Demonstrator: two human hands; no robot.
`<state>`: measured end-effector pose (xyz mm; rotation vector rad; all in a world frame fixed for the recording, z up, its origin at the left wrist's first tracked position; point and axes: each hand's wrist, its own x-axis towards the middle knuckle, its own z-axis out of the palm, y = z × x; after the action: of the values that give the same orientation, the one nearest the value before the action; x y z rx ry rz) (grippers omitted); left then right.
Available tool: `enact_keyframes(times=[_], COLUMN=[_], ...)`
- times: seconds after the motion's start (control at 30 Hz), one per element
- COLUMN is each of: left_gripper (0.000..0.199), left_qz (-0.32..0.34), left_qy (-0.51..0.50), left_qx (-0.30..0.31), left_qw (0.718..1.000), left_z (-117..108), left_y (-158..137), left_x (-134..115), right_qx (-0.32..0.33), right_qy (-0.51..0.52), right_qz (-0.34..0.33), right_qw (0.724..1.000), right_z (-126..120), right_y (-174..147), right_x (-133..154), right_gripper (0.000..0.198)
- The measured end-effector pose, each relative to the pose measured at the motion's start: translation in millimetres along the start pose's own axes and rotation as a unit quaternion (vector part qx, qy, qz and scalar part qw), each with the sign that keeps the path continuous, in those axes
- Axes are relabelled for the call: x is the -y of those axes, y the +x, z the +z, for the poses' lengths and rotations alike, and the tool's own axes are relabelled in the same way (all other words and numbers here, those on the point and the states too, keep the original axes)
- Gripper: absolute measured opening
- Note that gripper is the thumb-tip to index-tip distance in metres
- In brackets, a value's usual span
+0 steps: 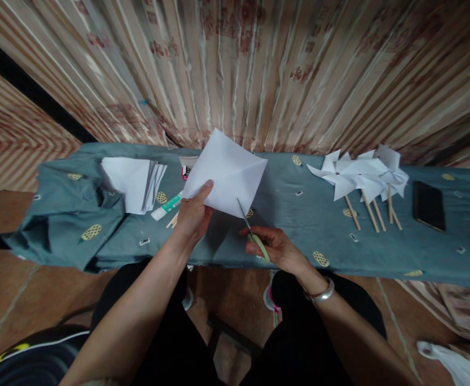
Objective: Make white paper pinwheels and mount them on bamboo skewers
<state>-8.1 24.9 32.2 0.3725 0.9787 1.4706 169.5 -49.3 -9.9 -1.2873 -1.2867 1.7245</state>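
A square sheet of white paper (229, 169) with diagonal creases is held up over the cloth-covered table. My left hand (196, 212) grips its lower left edge, thumb on top and fingers underneath. In my right hand (273, 246) is a pair of scissors (260, 246) with pale green handles. The scissor blades meet the paper near its lower right corner, one blade lying over the sheet. Whether a cut runs into the paper there I cannot tell.
A stack of white paper (130, 185), a glue stick (166, 207) and thin wooden sticks (173, 220) lie on the left. Several paper pinwheels (355, 170) on sticks and a black phone (428, 205) lie on the right. A pleated curtain (235, 69) hangs behind the table (299, 230).
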Motion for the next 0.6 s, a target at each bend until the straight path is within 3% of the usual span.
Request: enact_keyframes(times=[0.6], left_gripper=[0.029], left_qz=[0.008], left_qy=[-0.005], left_qx=[0.009], left_qw=[1.000], left_z=[-1.8], left_y=[1.7], left_x=[-0.2], right_qx=[-0.020], right_qy=[0.045], right_qz=[0.027], right_qw=[0.998], right_z=[3.3], right_y=[1.9], right_x=[-1.4], right_gripper=[0.050])
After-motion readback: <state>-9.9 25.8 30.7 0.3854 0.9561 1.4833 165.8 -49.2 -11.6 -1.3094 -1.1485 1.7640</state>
